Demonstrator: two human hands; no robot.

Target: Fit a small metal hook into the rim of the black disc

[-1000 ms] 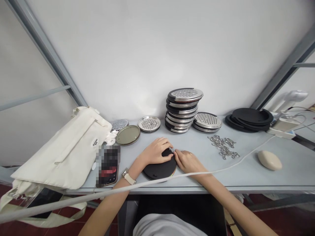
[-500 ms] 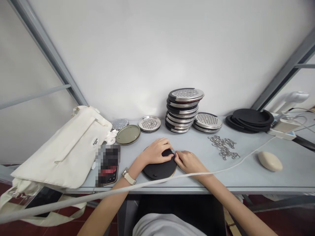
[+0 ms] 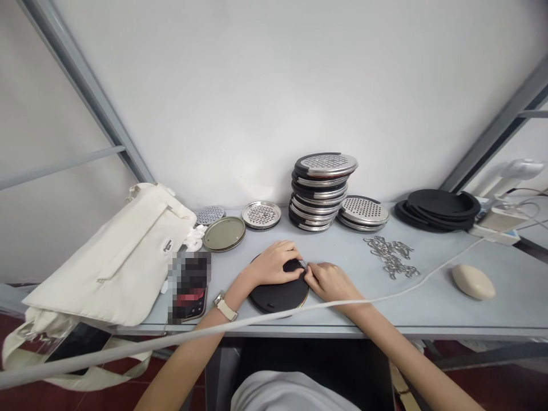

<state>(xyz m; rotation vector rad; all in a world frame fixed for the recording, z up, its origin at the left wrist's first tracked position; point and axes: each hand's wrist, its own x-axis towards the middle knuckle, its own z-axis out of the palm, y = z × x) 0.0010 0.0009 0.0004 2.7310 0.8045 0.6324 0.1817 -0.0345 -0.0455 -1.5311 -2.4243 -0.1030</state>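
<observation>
- Black disc [image 3: 278,297]: flat on the table [image 3: 342,321], right under the left hand [image 3: 276,264], with its near part sticking out toward me.
- White cable [image 3: 363,301] runs across just on the near side of both hands.
- Left hand is curved over the disc, thumb and fingers bent in near a small metal piece [image 3: 303,264]; can't tell if it's actually gripping that.
- Right hand [image 3: 329,281] has its fingertips pinched together at the same piece, by the disc's edge. Can't tell how firmly, tbh.
- Phone [image 3: 192,285], partly pixelated, left of the left hand.
- Beige oval thing [image 3: 473,281], well off to the right of the right hand.
- Pile of metal clips [image 3: 391,257], closer in, beyond and right of that hand.
- Olive round plate [image 3: 225,233], beyond and left of the left hand.
- Tall stack of perforated discs [image 3: 323,194], beyond both hands.
</observation>
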